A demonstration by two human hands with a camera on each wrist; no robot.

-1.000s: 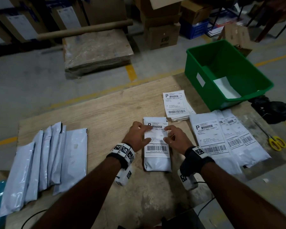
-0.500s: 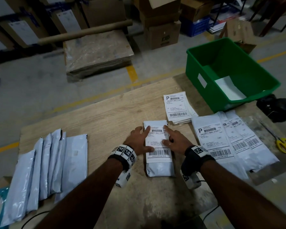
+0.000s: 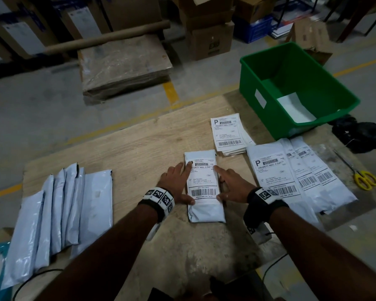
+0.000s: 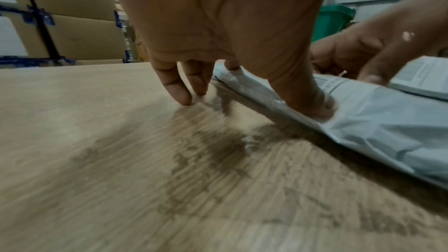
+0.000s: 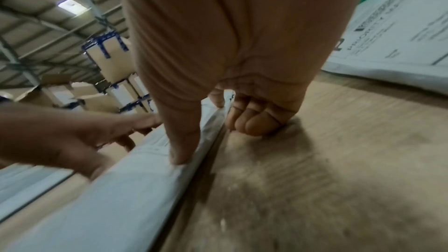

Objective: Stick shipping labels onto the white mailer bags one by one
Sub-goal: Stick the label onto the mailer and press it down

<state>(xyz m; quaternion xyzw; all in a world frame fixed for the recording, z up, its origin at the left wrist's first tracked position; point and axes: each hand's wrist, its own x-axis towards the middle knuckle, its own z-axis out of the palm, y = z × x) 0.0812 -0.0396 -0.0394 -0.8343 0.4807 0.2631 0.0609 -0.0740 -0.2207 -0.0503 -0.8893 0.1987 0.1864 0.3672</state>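
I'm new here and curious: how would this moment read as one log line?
step: smoothing label onto mailer bag | left hand: pressing flat | right hand: pressing flat | unlabelled bags: waiting at left

Hands (image 3: pixel 201 183) flat on labelled mailer (image 3: pixel 206 210)

Dim warehouse light throughout; the head view darkens and bends toward its corners. Both wrist views are blurred. A ceiling lamp (image 5: pixel 70 6) glows at ten o'clock.

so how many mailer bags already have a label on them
4 visible: one under both hands at the table's centre, and three overlapping ones to its right, by the green bin. More may be hidden beneath.
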